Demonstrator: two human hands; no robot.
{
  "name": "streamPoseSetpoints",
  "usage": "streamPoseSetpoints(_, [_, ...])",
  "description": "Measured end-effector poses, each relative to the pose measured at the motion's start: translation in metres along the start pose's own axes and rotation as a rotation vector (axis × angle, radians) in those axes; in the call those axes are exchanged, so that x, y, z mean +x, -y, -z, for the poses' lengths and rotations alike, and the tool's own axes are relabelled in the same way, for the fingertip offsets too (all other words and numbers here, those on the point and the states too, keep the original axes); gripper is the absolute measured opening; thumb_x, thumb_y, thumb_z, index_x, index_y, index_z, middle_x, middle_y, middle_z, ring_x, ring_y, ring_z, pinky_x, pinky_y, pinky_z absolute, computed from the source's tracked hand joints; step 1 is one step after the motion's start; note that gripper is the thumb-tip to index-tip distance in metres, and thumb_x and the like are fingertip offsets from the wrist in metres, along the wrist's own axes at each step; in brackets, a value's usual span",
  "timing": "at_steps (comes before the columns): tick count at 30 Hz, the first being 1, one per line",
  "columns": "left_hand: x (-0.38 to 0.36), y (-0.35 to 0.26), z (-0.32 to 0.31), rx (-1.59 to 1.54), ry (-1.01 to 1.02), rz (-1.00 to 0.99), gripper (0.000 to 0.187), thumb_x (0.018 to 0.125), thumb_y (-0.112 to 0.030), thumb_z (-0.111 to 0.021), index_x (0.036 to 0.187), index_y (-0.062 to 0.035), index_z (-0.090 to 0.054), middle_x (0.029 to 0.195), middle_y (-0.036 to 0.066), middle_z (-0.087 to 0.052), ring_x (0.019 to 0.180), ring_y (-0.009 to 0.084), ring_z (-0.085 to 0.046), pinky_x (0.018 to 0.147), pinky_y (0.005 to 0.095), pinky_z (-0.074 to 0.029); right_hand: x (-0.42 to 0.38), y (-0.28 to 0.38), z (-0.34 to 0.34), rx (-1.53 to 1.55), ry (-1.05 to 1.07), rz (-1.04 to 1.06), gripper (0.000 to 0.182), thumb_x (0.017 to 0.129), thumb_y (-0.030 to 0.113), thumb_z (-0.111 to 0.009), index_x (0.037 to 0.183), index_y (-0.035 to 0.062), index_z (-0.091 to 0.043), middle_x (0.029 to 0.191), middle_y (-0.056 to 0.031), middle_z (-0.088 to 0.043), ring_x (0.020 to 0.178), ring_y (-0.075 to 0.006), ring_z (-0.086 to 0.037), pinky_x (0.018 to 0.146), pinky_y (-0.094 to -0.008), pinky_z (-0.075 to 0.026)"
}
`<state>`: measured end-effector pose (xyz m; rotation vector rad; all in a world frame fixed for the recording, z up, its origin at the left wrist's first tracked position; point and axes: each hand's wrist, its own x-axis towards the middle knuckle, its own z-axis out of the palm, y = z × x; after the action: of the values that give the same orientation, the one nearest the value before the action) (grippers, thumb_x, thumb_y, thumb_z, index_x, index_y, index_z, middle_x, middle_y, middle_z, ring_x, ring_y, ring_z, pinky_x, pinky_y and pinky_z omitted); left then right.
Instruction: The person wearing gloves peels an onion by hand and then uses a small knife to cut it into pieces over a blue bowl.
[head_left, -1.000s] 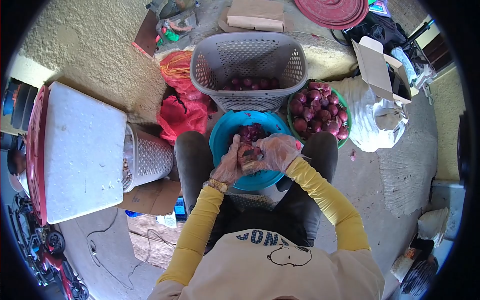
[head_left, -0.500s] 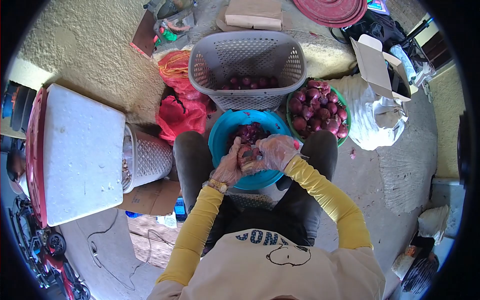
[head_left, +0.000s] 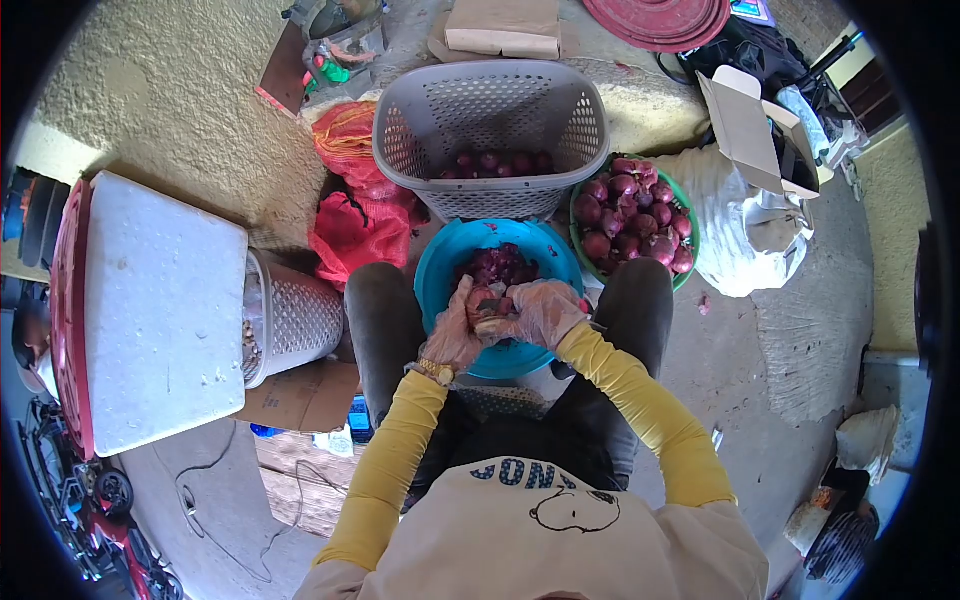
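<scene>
Both hands wear clear plastic gloves and meet over the blue basin (head_left: 432, 270) between my knees. My left hand (head_left: 455, 332) is wrapped around a red onion (head_left: 486, 306). On the onion's right side, my right hand (head_left: 545, 312) has its fingers bent inward; whether it holds a small tool is too small to tell. Dark purple onion skins or pieces (head_left: 500, 264) lie in the basin beyond the hands. To the basin's upper right, a green basin (head_left: 684, 196) is heaped with red onions (head_left: 640, 215).
A grey perforated basket (head_left: 490, 92) with a few onions stands beyond the basin. Red mesh sacks (head_left: 360, 235) lie to its left. A white foam box (head_left: 165, 310) and a white basket (head_left: 305, 320) are at left, a white sack (head_left: 735, 235) at right.
My right hand has shifted slightly left and down, closer to my left hand, and its fingers have turned around the onion. The view has moved slightly.
</scene>
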<state>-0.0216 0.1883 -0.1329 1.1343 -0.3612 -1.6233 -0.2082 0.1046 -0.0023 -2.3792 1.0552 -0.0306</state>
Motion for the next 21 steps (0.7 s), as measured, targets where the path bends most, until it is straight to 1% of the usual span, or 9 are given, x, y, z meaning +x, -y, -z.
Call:
streamPoseSetpoints(2, [-0.005,-0.012,-0.009,0.034,0.021,-0.018,0.051,0.105,-0.049,-0.053,0.123,-0.0021,-0.06,0.116,0.014,-0.068,0.104,0.0303,-0.067,0.089,0.0453,-0.061,0.003,-0.004,-0.005,-0.037,0.027,-0.015,0.069,0.076,0.074,-0.071,0.108,0.0134,-0.073,0.087,-0.0153,-0.074,0.085,-0.0373,-0.072,0.076,-0.0494,-0.055])
streamPoseSetpoints(4, [-0.031,-0.056,-0.047,-0.478,0.083,0.265,0.047,0.105,-0.046,-0.054,0.123,-0.0024,-0.06,0.115,0.016,-0.069,0.103,0.032,-0.068,0.09,0.0496,-0.06,0.003,-0.008,-0.008,-0.004,-0.007,0.039,0.07,0.076,0.075,-0.07,0.101,0.0097,-0.072,0.087,-0.0155,-0.074,0.085,-0.0377,-0.072,0.076,-0.0491,-0.055])
streamPoseSetpoints(7, [-0.042,-0.075,-0.066,-0.481,0.107,0.276,0.043,0.105,-0.042,-0.056,0.122,-0.0029,-0.06,0.116,0.017,-0.069,0.104,0.0322,-0.068,0.092,0.0513,-0.059,0.008,-0.019,-0.003,-0.046,0.04,0.111,0.069,0.075,0.075,-0.071,0.096,0.0103,-0.074,0.085,-0.0159,-0.073,0.083,-0.0382,-0.072,0.075,-0.0489,-0.055])
streamPoseSetpoints(10, [-0.033,-0.066,-0.053,-0.474,0.143,0.332,0.039,0.104,-0.037,-0.057,0.123,-0.0028,-0.06,0.115,0.016,-0.07,0.105,0.0315,-0.069,0.094,0.0494,-0.059,0.006,-0.007,0.029,-0.086,0.137,0.137,0.069,0.073,0.077,-0.072,0.091,0.0106,-0.075,0.084,-0.0153,-0.073,0.082,-0.0383,-0.072,0.075,-0.0484,-0.055])
streamPoseSetpoints(14, [-0.043,-0.076,-0.068,-0.4,-0.025,0.297,0.036,0.103,-0.031,-0.061,0.122,-0.0014,-0.06,0.114,0.016,-0.07,0.106,0.0309,-0.069,0.096,0.0468,-0.059,0.008,-0.006,0.02,-0.11,0.131,0.167,0.067,0.072,0.076,-0.073,0.089,0.011,-0.075,0.083,-0.0143,-0.073,0.081,-0.038,-0.072,0.074,-0.048,-0.055])
streamPoseSetpoints(16, [-0.049,-0.077,-0.071,-0.319,-0.06,0.094,0.029,0.099,-0.022,-0.066,0.118,-0.0011,-0.062,0.114,0.015,-0.07,0.105,0.0308,-0.069,0.097,0.046,-0.058,0.007,0.003,0.019,-0.106,0.129,0.101,0.063,0.074,0.072,-0.074,0.093,0.0117,-0.075,0.084,-0.0139,-0.074,0.08,-0.0376,-0.072,0.072,-0.0479,-0.056])
streamPoseSetpoints(17, [-0.045,-0.074,-0.066,-0.318,-0.061,0.094,0.029,0.099,-0.022,-0.066,0.118,-0.0011,-0.062,0.114,0.015,-0.07,0.105,0.0308,-0.069,0.097,0.046,-0.058,0.005,0.007,0.018,-0.104,0.13,0.101,0.063,0.074,0.072,-0.074,0.093,0.0117,-0.075,0.084,-0.0139,-0.074,0.08,-0.0376,-0.072,0.072,-0.0479,-0.056])
streamPoseSetpoints(19, [-0.028,-0.06,-0.049,-0.543,-0.064,0.161,0.026,0.095,-0.016,-0.069,0.117,-0.0026,-0.063,0.117,0.014,-0.069,0.105,0.0307,-0.068,0.095,0.0458,-0.058,0.0,0.017,0.014,0.015,-0.032,0.1,0.058,0.076,0.066,-0.075,0.098,0.0122,-0.075,0.082,-0.0157,-0.073,0.079,-0.0374,-0.072,0.071,-0.0486,-0.055])
streamPoseSetpoints(21, [-0.018,-0.046,-0.036,-0.582,-0.078,0.155,0.025,0.095,-0.015,-0.069,0.116,-0.0034,-0.063,0.117,0.013,-0.068,0.105,0.0309,-0.068,0.094,0.0464,-0.058,-0.003,0.021,0.012,0.025,-0.054,0.077,0.057,0.077,0.064,-0.075,0.099,0.0121,-0.075,0.082,-0.0161,-0.073,0.079,-0.0376,-0.072,0.071,-0.0489,-0.055])
